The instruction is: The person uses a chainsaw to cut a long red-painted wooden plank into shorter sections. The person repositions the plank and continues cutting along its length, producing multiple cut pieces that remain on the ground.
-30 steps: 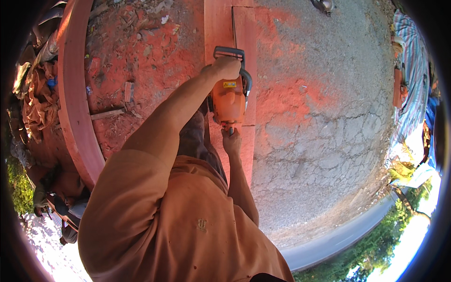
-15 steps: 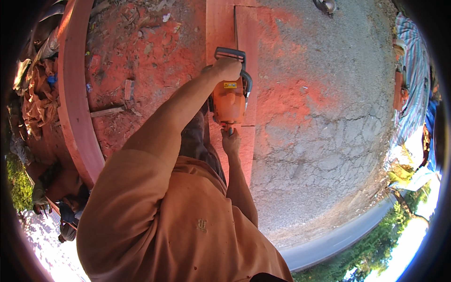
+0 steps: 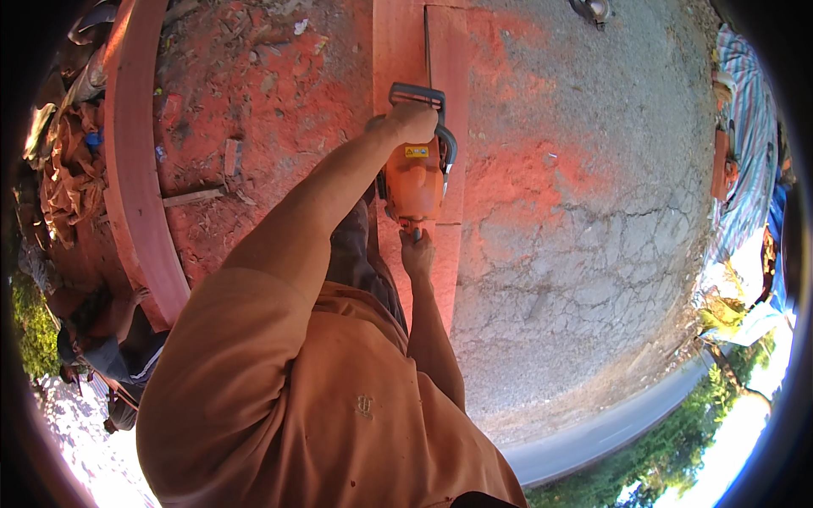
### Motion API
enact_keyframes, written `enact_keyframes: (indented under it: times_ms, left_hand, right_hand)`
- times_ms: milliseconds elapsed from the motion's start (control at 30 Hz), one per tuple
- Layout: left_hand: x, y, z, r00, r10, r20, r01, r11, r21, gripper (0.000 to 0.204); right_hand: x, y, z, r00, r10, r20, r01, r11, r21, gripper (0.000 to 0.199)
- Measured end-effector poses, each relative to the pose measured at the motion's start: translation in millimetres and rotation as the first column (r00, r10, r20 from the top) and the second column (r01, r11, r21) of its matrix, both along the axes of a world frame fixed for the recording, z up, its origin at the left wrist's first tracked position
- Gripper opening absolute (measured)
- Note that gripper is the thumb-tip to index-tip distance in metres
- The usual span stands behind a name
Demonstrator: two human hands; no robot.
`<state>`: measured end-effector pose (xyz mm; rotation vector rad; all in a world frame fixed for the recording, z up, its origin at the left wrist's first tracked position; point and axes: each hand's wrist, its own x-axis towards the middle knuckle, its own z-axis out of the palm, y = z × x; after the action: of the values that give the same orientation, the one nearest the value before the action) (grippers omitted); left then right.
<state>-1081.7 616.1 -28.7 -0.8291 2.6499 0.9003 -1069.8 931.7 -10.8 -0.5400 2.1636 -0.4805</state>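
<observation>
An orange chainsaw (image 3: 415, 188) points away from me over a long reddish wooden plank (image 3: 449, 169). My left hand (image 3: 413, 124) is wrapped round its front handle, just behind the dark hand guard (image 3: 417, 94). At the back end of the saw, my right hand (image 3: 418, 254) is closed on the rear handle; its fingers are partly hidden. The thin guide bar (image 3: 428, 51) runs forward along the plank's length, in line with a dark cut. My trousered leg stands close to the plank's left side.
Another long reddish board (image 3: 135, 152) lies at the left. Red sawdust (image 3: 533, 186) covers the ground on both sides of the plank. A small round metal object (image 3: 593, 10) sits at the far right. At the lower left a person (image 3: 114, 343) is close to the board's near end.
The person at the lower left has come further into view, towards the board. My hands and the chainsaw have barely shifted.
</observation>
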Motion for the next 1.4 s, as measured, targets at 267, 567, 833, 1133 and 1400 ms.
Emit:
enact_keyframes:
  times_ms: [267, 567, 833, 1133, 1400]
  left_hand:
    - [-2, -4, 2, 0.999, -0.01, 0.039, 0.009, 0.999, 0.042, 0.018]
    - [1, -6, 0, 0.999, -0.01, 0.03, 0.008, 0.999, 0.053, 0.019]
    - [1, -7, -6, 0.999, 0.015, 0.034, -0.017, 0.998, 0.053, 0.019]
    - [1, -11, -10, 0.998, -0.054, -0.04, 0.053, 0.998, -0.017, 0.016]
    - [-2, -15, -5, 1.0, -0.032, 0.002, 0.031, 0.999, 0.035, 0.017]
  right_hand:
    - [0, -7, 10, 0.999, -0.021, 0.032, 0.02, 1.0, 0.015, 0.045]
    - [3, -10, 9, 1.0, -0.017, 0.005, 0.017, 1.0, 0.023, 0.046]
    - [0, -12, 7, 0.999, 0.032, 0.017, -0.033, 0.998, 0.045, 0.048]
    - [1, -17, 16, 1.0, -0.024, 0.009, 0.024, 1.0, 0.012, 0.045]
    - [0, -18, 11, 1.0, -0.027, 0.013, 0.027, 0.999, 0.047, 0.043]
